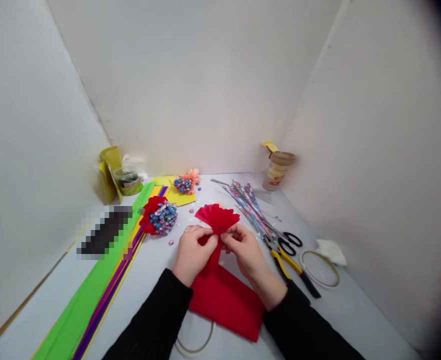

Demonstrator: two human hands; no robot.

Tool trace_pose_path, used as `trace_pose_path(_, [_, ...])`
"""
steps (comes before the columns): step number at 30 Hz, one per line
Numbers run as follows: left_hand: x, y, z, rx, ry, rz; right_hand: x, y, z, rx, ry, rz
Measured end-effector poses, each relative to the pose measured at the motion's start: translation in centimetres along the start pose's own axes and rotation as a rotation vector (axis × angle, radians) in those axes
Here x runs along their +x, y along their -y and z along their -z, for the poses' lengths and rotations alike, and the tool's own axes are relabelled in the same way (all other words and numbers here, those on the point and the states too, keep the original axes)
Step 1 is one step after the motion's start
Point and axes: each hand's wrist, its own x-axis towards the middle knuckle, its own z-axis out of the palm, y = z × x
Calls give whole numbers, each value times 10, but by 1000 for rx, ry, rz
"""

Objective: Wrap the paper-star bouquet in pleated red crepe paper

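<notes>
Both of my hands pinch one strip of red crepe paper (217, 218) at its gathered middle, so its far end fans out in pleats. My left hand (192, 252) grips the left side of the pinch and my right hand (245, 250) the right side. The rest of the red paper (226, 300) lies flat on the table beneath my wrists. Left of my hands sits a red paper flower (159, 216) topped with small blue and pink folded stars.
Long green, purple and yellow paper sheets (92, 295) lie along the left. Patterned paper strips (248, 202), black scissors (291, 242), yellow-handled pliers (290, 265) and a tape ring (320, 270) lie right. A jar (278, 171), a yellow bag (109, 170) and another small star flower (184, 184) stand behind.
</notes>
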Motion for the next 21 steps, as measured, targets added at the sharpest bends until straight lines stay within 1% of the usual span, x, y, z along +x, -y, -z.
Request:
trace_pose_path(2, [1, -1, 1, -37, 9, 21, 0, 1, 0, 0, 22, -12])
trace_pose_path(7, [3, -3, 4, -101, 95, 42, 0, 2, 1, -12, -1, -28])
trace_pose_path(12, [4, 1, 5, -54, 78, -6, 2, 0, 5, -34, 2, -37])
trace_pose_path(18, [5, 5, 8, -11, 125, -65, 3, 2, 5, -54, -6, -41])
trace_pose_path(21, [4, 4, 9, 4, 121, -87, 3, 5, 4, -80, 9, -22])
